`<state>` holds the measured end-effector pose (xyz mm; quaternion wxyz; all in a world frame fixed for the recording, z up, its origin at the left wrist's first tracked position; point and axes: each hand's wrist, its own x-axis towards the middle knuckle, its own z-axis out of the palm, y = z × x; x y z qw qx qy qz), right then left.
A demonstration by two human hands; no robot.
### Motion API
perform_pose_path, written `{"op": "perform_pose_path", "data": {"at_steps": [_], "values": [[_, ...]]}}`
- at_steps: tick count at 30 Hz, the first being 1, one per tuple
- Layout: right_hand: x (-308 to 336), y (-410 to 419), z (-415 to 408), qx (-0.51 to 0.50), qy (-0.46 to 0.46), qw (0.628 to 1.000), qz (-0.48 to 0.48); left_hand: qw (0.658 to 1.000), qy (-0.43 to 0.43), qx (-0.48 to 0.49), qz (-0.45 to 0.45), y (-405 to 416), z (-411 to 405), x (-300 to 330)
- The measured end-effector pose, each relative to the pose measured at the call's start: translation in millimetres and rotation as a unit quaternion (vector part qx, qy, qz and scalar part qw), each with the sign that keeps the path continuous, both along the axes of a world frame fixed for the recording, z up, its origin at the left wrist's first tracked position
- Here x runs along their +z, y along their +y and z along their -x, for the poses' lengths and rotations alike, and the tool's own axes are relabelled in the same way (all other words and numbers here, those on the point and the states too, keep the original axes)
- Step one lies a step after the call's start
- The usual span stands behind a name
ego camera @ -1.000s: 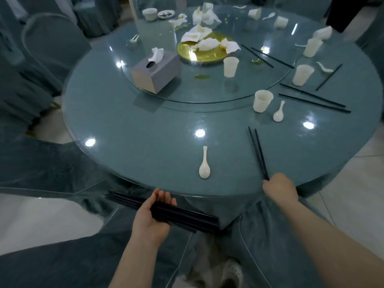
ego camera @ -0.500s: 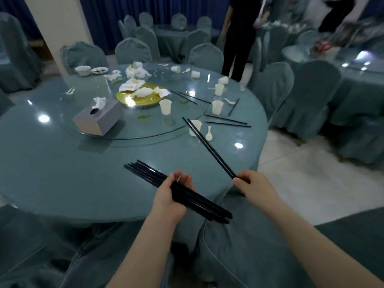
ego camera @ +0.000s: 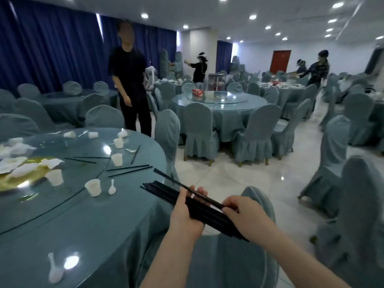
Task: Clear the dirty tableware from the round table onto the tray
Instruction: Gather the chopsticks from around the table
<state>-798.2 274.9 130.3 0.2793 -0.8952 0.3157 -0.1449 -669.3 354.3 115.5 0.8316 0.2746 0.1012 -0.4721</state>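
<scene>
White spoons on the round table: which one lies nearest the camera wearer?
The white spoon at the table's near edge, bottom left, lying alone; the other spoons lie farther back among the cups.

Two hands show: the left hand (ego camera: 187, 213) and the right hand (ego camera: 246, 215).

On the near round surface (ego camera: 87, 225):
- Six white cups (ego camera: 93, 187), two of them tipped on their sides at the far rim.
- Two white spoons clearly seen, one (ego camera: 112, 187) by the nearest cup and one (ego camera: 55, 271) at the near edge; two or three more small white ones lie farther back, too blurred to count surely.
- About five loose black chopsticks (ego camera: 128, 168).
- One gold plate (ego camera: 12, 183).

One bundle of black chopsticks (ego camera: 164, 190) sits in the hands; its sticks cannot be counted.

Four other people are in the room.
</scene>
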Motion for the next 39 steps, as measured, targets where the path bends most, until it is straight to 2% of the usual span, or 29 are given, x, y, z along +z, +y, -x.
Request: {"op": "perform_pose_path", "data": {"at_steps": [6, 9, 11, 18, 23, 27, 32, 34, 36, 38, 39], "values": [[4, -87, 130, -0.059, 0.014, 0.998, 0.02, 0.997, 0.008, -0.07, -0.013, -114, 119, 5], [3, -131, 194, -0.063, 0.045, 0.996, -0.038, 0.996, 0.004, -0.093, -0.009, -169, 182, 3], [0, -161, 234, -0.057, 0.092, 0.993, -0.043, 0.994, 0.007, -0.112, -0.005, -201, 221, 1], [-20, -236, 287, -0.072, 0.185, 0.98, 0.03, 0.986, 0.014, -0.164, -0.013, -277, 288, -15], [-25, -310, 281, -0.074, 0.197, 0.974, 0.084, 0.982, -0.026, -0.185, 0.014, -324, 275, -21], [-26, -373, 249, -0.065, 0.182, 0.975, 0.111, 0.973, -0.05, -0.221, 0.044, -363, 232, -22], [-30, -442, 190, -0.028, 0.207, 0.973, 0.096, 0.988, -0.052, -0.148, 0.004, -422, 178, -37], [-30, -472, 171, -0.003, 0.235, 0.97, 0.066, 0.992, -0.046, -0.115, -0.002, -440, 152, -40], [-32, -501, 158, 0.019, 0.207, 0.978, 0.0, 0.997, -0.029, -0.075, -0.01, -454, 121, -42], [-37, -522, 141, 0.011, 0.098, 0.989, -0.106, 0.999, -0.016, -0.034, -0.009, -461, 94, -43], [-40, -529, 128, -0.011, 0.028, 0.983, -0.181, 1.0, -0.01, -0.018, -0.004, -465, 82, -44]]}}
